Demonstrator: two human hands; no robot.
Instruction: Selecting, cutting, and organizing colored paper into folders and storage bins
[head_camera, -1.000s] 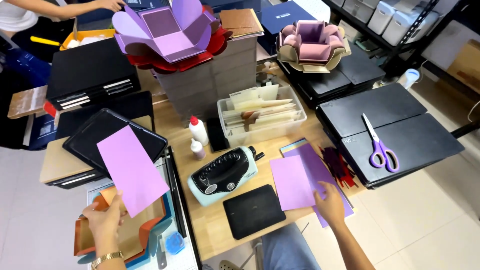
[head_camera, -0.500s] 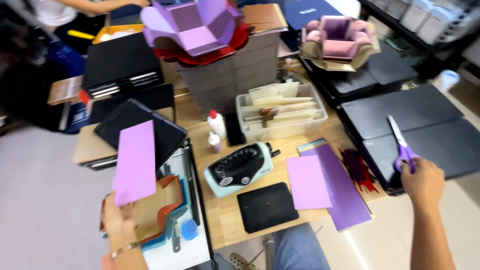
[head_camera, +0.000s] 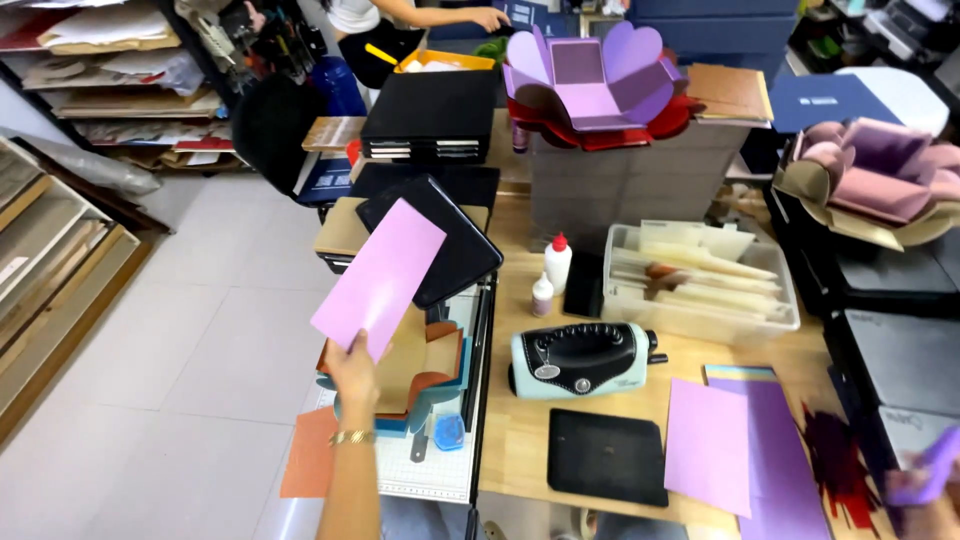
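My left hand (head_camera: 354, 375) holds a lilac paper sheet (head_camera: 380, 275) by its lower corner, raised above the stack of brown card pieces (head_camera: 420, 358) on the cutting mat (head_camera: 405, 470). My right hand (head_camera: 935, 500) is at the bottom right edge, blurred, closed on purple-handled scissors (head_camera: 928, 468). Another lilac sheet (head_camera: 710, 458) lies on a purple sheet (head_camera: 785, 470) on the wooden table (head_camera: 520, 430). A teal and black punch machine (head_camera: 575, 360) sits mid-table, with a black pad (head_camera: 608, 455) in front of it.
Two white glue bottles (head_camera: 556, 265) stand beside a clear tray of paper strips (head_camera: 700, 285). Black boxes (head_camera: 432, 115) and purple and pink folded paper boxes (head_camera: 590, 75) are stacked behind. Another person's arm (head_camera: 440, 15) reaches in at the top. Shelves (head_camera: 60, 230) line the left floor.
The view swung left. My right hand left the lilac sheet on the table, reached right to the scissors and picked them up. My left hand kept the lilac sheet raised.
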